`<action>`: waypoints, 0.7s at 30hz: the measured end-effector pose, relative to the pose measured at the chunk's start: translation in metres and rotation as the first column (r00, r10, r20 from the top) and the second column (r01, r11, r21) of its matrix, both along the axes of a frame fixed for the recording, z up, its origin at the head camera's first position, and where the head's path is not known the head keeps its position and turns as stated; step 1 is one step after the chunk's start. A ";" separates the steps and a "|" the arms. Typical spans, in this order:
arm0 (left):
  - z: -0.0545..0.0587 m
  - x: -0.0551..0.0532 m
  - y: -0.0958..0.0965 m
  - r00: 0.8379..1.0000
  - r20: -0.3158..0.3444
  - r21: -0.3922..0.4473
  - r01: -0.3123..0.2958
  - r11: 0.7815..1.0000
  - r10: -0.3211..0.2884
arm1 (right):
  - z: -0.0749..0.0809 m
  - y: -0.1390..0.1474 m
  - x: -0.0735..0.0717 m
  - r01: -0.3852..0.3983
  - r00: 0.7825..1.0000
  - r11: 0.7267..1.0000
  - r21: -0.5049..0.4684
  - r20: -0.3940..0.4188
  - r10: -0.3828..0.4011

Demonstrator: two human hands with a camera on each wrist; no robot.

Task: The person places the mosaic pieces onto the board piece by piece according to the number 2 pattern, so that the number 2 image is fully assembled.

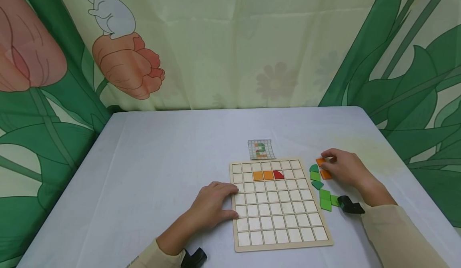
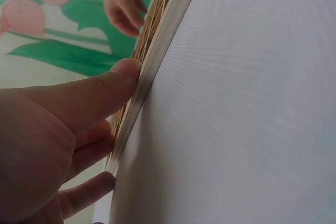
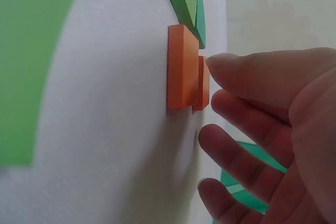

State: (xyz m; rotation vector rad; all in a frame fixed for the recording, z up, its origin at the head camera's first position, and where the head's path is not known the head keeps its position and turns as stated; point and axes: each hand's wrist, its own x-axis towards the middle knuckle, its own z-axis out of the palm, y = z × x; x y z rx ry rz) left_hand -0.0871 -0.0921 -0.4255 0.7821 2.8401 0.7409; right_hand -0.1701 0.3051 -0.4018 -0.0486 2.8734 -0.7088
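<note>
A wooden grid board (image 1: 284, 244) lies flat, holding two orange squares (image 1: 263, 176) and a red quarter-round tile (image 1: 278, 174) in its second row. My left hand (image 1: 214, 206) rests against the board's left edge, thumb and fingertips touching the rim (image 2: 152, 64). My right hand (image 1: 347, 170) is over two loose orange tiles (image 1: 325, 174) to the right of the board. In the right wrist view, its thumb and fingers are apart, close to the farther orange tile (image 3: 203, 85); the nearer orange tile (image 3: 181, 69) lies flat on the cloth. Nothing shows pinched between them.
Several green tiles (image 1: 325, 199) lie along the board's right side, some near the right wrist's black camera (image 1: 350, 205). A small pattern card (image 1: 261, 150) sits behind the board. White cloth covers the table (image 1: 173, 152), and a printed curtain (image 1: 223, 47) hangs behind it.
</note>
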 end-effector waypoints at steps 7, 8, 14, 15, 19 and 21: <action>0.000 0.000 0.000 1.000 -0.004 -0.006 -0.002 1.000 0.002 | -0.001 -0.001 -0.002 0.008 1.000 1.000 -0.011 0.014 -0.008; 0.000 0.000 0.000 1.000 -0.003 -0.007 -0.003 1.000 0.003 | -0.001 -0.001 -0.002 0.008 1.000 1.000 -0.011 0.013 -0.008; 0.001 0.000 0.001 1.000 0.003 -0.011 -0.005 1.000 0.005 | -0.002 -0.001 -0.003 0.015 1.000 1.000 -0.006 0.011 -0.015; 0.001 0.000 0.001 1.000 0.004 -0.011 -0.005 1.000 0.005 | -0.003 -0.001 -0.003 0.015 1.000 1.000 -0.003 0.011 -0.015; 0.000 0.000 0.000 1.000 0.002 -0.011 -0.004 1.000 0.004 | -0.003 -0.002 -0.003 0.017 1.000 1.000 0.009 0.018 -0.017; -0.001 0.000 0.000 1.000 -0.001 -0.009 -0.001 1.000 0.001 | -0.004 -0.002 -0.003 0.019 1.000 1.000 0.012 0.022 -0.019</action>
